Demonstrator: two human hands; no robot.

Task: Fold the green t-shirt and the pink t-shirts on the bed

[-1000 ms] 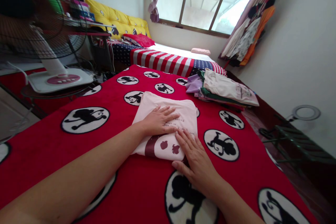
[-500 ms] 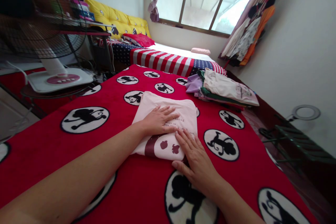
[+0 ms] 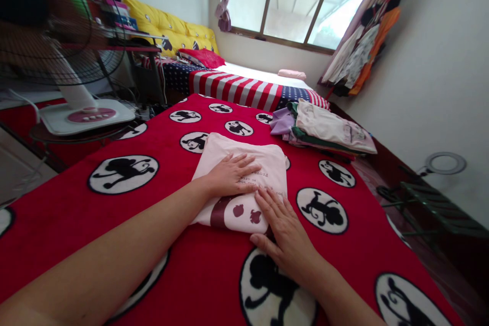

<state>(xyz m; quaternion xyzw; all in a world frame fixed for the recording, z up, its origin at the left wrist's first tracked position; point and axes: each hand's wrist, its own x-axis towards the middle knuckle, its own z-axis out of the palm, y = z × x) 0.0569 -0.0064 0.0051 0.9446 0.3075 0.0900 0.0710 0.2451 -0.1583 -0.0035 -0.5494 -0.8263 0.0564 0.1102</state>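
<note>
A pale pink shirt (image 3: 260, 158), folded into a rough square with dark print and lettering, lies on the red blanket (image 3: 206, 275). Flat across its middle rests my left hand (image 3: 231, 175), fingers stretched out to the right. My right hand (image 3: 284, 224) lies on the shirt's near right edge, its fingers extended and its thumb spread away onto the blanket. Both palms face down and neither hand grips the cloth. Part of the print is hidden under the fingers. Farther off to the right sits a stack of folded clothes (image 3: 328, 130).
On the left a fan (image 3: 76, 71) stands on a round stool. Beyond the blanket is a bed with a striped cover (image 3: 237, 86) and a red pillow (image 3: 204, 57). Clothes (image 3: 367, 56) hang by the window, and a ring light (image 3: 445, 163) stands at the right.
</note>
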